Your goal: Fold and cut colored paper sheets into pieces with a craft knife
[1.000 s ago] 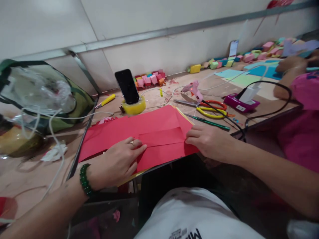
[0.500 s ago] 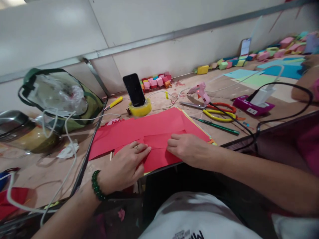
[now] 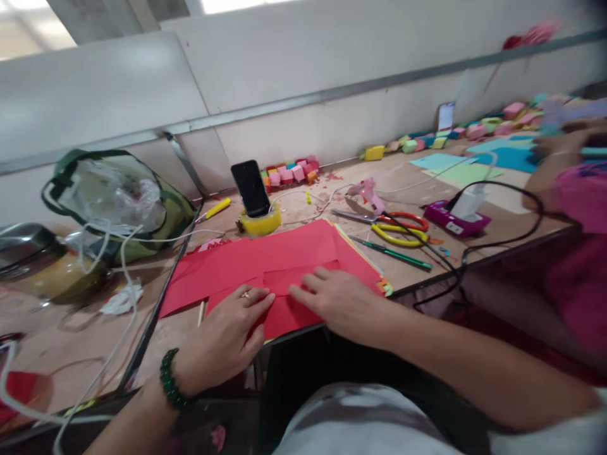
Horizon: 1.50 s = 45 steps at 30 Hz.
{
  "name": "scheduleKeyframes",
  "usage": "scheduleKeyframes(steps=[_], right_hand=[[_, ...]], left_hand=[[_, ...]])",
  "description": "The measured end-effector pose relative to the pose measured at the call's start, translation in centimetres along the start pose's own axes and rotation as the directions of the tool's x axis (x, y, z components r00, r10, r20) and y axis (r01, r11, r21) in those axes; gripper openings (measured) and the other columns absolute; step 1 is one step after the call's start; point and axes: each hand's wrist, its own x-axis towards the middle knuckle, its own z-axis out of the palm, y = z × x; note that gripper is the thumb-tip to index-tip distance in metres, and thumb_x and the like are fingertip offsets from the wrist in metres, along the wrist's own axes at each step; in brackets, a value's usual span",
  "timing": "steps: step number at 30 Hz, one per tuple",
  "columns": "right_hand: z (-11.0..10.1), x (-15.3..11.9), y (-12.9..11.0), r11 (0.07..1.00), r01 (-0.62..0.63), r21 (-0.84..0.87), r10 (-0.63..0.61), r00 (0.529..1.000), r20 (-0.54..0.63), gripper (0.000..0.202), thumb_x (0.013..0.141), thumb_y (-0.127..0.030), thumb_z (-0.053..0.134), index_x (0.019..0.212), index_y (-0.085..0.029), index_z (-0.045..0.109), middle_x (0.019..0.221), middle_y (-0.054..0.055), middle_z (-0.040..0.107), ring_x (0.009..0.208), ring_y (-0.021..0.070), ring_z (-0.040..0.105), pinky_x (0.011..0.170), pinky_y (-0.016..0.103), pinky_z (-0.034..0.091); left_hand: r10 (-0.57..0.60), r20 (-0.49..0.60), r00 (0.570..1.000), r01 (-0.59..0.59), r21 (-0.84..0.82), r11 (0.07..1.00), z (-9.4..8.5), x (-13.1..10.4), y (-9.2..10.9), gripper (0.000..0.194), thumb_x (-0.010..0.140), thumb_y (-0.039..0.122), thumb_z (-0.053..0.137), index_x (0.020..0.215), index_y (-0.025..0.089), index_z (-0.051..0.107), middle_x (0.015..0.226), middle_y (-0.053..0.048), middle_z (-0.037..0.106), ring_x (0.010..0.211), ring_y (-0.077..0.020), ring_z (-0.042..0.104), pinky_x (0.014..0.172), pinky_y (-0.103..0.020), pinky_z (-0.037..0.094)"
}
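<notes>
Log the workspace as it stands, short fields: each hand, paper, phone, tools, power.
left hand: resting on red paper; ring on a finger
right hand: fingers bent, fingertips on the red paper
paper position: at the table's near edge
black phone: tilted back, propped at a yellow roll
scissors: between pink glue gun and green pen
purple socket block: white adapter plugged in

Pale, smooth wall panels (image 3: 303,57) facing us, a hazy glare on the left one, a grey metal rail (image 3: 332,96) running aslant across them, a metal brace (image 3: 183,155) slanting down to our scuffed brown tabletop (image 3: 403,167), a dark strip (image 3: 150,328) dividing it, bright light (image 3: 35,28) at upper left.
</notes>
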Motion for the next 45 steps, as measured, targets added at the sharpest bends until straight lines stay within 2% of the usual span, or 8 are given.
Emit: scheduleKeyframes(steps=[5,13,15,20,26,33,39,45], right_hand=[[1.4,1.1,-0.2,0.999,0.037,-0.013,-0.037,0.999,0.011,0.019,0.087,-0.016,0.055,0.104,-0.014,0.064,0.095,0.010,0.062,0.085,0.0238,0.052,0.059,0.032,0.040],[0.8,-6.7,3.1,0.965,-0.246,0.089,0.246,0.969,0.008,0.026,0.083,-0.004,0.051,0.097,-0.016,0.068,0.094,0.007,0.067,0.084,0.0209,0.056,0.069,0.032,0.044],[0.3,-8.1,4.4,0.925,-0.360,0.125,0.370,0.927,-0.066,0.029,0.084,-0.003,0.048,0.097,-0.019,0.069,0.098,0.006,0.067,0.091,0.0200,0.057,0.077,0.031,0.045],[-0.4,-8.9,7.8,0.653,-0.755,-0.059,0.745,0.655,-0.126,0.022,0.094,-0.026,0.048,0.101,-0.019,0.067,0.109,0.013,0.066,0.106,0.0303,0.055,0.076,0.037,0.047],[1.0,-8.5,9.1,0.629,-0.776,-0.044,0.776,0.630,-0.033,0.014,0.089,-0.020,0.054,0.090,-0.016,0.067,0.101,0.015,0.068,0.099,0.0305,0.060,0.072,0.035,0.044],[1.5,-10.4,9.1,0.658,-0.753,0.020,0.753,0.658,0.006,0.016,0.089,-0.029,0.053,0.084,-0.020,0.065,0.091,0.007,0.070,0.088,0.0240,0.064,0.066,0.031,0.040],[1.1,-12.4,7.6,0.514,-0.821,0.249,0.858,0.482,-0.178,0.023,0.094,-0.038,0.044,0.095,-0.022,0.061,0.085,0.005,0.070,0.074,0.0234,0.064,0.058,0.031,0.038],[1.2,-11.8,6.3,0.636,-0.624,0.454,0.743,0.653,-0.143,0.024,0.093,-0.037,0.045,0.096,-0.023,0.064,0.088,0.004,0.071,0.081,0.0210,0.065,0.071,0.032,0.047]], left_hand=[[-0.038,-0.069,0.997,0.041,0.042,0.998,1.4,-0.8,-0.5,0.042,0.090,0.024,0.047,0.130,0.020,0.059,0.129,-0.009,0.062,0.116,-0.0268,0.058,0.099,-0.042,0.050],[-0.086,-0.198,0.976,0.106,0.088,0.991,4.2,-1.4,-0.3,0.046,0.093,0.044,0.047,0.129,0.018,0.060,0.127,-0.010,0.064,0.115,-0.0294,0.059,0.095,-0.044,0.052],[-0.097,-0.223,0.970,0.123,0.105,0.987,4.3,-1.4,0.4,0.050,0.093,0.047,0.047,0.128,0.015,0.061,0.124,-0.012,0.066,0.112,-0.0311,0.060,0.092,-0.046,0.053],[-0.141,-0.145,0.979,0.153,0.071,0.986,2.1,-0.7,2.0,0.043,0.094,0.048,0.046,0.118,0.020,0.067,0.117,-0.011,0.067,0.110,-0.0309,0.059,0.092,-0.048,0.051],[-0.158,-0.049,0.986,0.159,0.025,0.987,-1.4,3.7,2.9,0.036,0.096,0.041,0.045,0.111,0.019,0.068,0.119,-0.014,0.062,0.109,-0.0305,0.058,0.094,-0.049,0.048],[-0.194,0.005,0.981,0.193,-0.083,0.978,0.8,8.9,2.8,0.055,0.094,0.045,0.050,0.135,0.008,0.051,0.123,-0.020,0.057,0.115,-0.0328,0.052,0.099,-0.046,0.043],[-0.246,-0.045,0.968,0.215,-0.350,0.912,2.3,9.5,0.9,0.016,0.087,0.028,0.058,0.094,0.014,0.063,0.095,-0.010,0.063,0.090,-0.0237,0.057,0.085,-0.039,0.047],[-0.207,-0.061,0.976,0.166,-0.401,0.901,2.2,9.2,0.9,0.016,0.090,0.024,0.047,0.080,0.017,0.057,0.085,-0.006,0.062,0.082,-0.0191,0.056,0.081,-0.035,0.047]])
